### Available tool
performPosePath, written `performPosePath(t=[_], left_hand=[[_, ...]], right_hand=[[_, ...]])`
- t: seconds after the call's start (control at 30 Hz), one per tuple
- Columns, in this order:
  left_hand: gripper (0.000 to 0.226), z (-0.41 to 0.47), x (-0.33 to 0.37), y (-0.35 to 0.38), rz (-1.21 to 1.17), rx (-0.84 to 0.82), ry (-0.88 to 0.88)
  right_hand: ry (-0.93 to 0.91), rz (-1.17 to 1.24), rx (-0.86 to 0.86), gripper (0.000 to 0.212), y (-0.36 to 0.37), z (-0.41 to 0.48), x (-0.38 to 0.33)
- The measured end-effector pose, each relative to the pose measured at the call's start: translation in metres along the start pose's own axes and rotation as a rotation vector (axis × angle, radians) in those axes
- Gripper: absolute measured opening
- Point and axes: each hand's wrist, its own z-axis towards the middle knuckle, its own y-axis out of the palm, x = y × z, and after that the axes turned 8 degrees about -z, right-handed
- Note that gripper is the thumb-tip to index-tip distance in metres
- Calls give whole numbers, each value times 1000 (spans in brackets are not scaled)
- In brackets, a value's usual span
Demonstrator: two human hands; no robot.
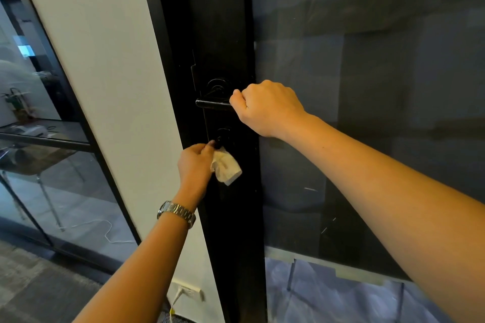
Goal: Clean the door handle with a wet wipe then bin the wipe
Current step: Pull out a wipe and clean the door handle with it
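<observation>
A black lever door handle [212, 104] sticks out to the left from the dark door frame [223, 34]. My right hand [265, 109] is closed around the handle's right end. Below it, my left hand [195, 165], with a metal watch on the wrist, pinches a crumpled white wet wipe [227, 169]. The wipe hangs against the door just under the round lock knob [221, 137], which my left fingertips touch. No bin is in view.
A dark glass door panel [367, 86] fills the right. A white wall strip [105, 73] stands left of the frame, with a socket and plugged cable [187, 292] low down. Further left, a glass partition [39, 139] shows a table and chairs behind it.
</observation>
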Motion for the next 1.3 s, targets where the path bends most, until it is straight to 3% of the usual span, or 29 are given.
performPosePath(t=[0.1,0.23,0.33,0.47,0.6,0.7,0.77,0.87,0.93,1.03,1.1,1.2,1.23,1.3], left_hand=[[28,-8,-2,3,-130,32,16],[27,-14,5,12,182,86,426],[26,-12,5,11,271,94,485],[18,-13,16,14,162,98,331],[33,0,11,14,-162,145,-154],[13,-2,3,11,-356,56,-407],[21,-2,2,9,-331,80,-310],[29,-8,18,10,-104,155,131],[31,-16,26,14,99,17,448],[27,-19,10,14,495,-351,791],[22,-14,2,10,507,-372,841],[17,-5,15,8,319,-165,742],[20,-1,20,7,289,-120,688],[35,1,25,4,286,-181,651]], right_hand=[[4,-3,2,57,0,0,1],[3,-1,-1,56,0,0,1],[2,1,-5,57,0,0,1],[4,5,1,57,0,0,1],[8,10,-5,57,-1,-1,0],[6,13,-6,57,0,0,1],[5,12,-4,58,1,0,2],[3,18,-3,57,1,0,2],[11,14,1,57,1,1,2],[15,13,6,57,2,1,1],[16,11,11,57,2,1,1],[9,12,12,57,2,1,2],[7,11,11,57,2,1,1],[7,11,9,56,2,1,1]])
